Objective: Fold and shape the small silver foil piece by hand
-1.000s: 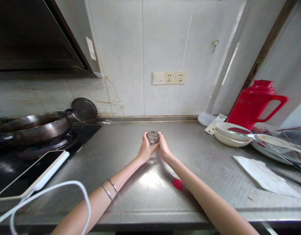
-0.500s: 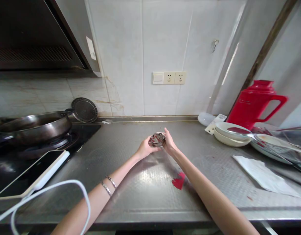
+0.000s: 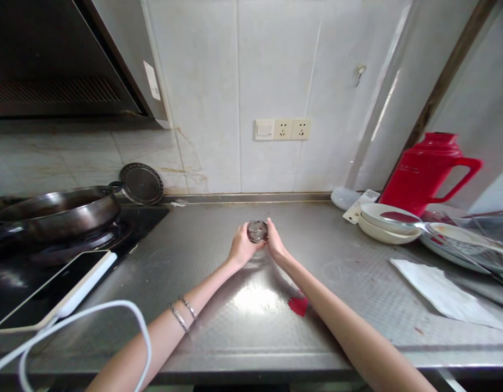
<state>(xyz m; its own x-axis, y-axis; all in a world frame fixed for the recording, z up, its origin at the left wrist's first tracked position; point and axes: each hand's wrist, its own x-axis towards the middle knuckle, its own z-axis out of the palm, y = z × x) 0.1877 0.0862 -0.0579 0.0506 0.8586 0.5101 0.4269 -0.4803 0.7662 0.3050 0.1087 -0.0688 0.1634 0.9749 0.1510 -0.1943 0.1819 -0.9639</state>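
Observation:
Both of my hands are wrapped around a small round glass cup point(image 3: 257, 232) over the middle of the steel counter. My left hand point(image 3: 241, 247) is closed on its left side and underside, with two silver bracelets point(image 3: 182, 314) further down that arm. Against the right side of the cup presses my right hand point(image 3: 276, 244), its thumb side upward. The cup looks clear, with a dark patterned rim; what it contains I cannot make out. A torn red scrap point(image 3: 297, 305) lies on the counter beside my right forearm.
At left, a steel pan point(image 3: 57, 215) sits on the stove, with a phone point(image 3: 50, 294) and a white cable point(image 3: 131, 305) nearer me. At right stand a red thermos point(image 3: 418, 174), stacked bowls point(image 3: 388, 231) and a white napkin point(image 3: 443, 291). Sockets point(image 3: 292, 130) are on the wall.
My hands and the glass cup have shifted slightly to the left. The hold on the cup stays two-handed, and the things around it have not moved.

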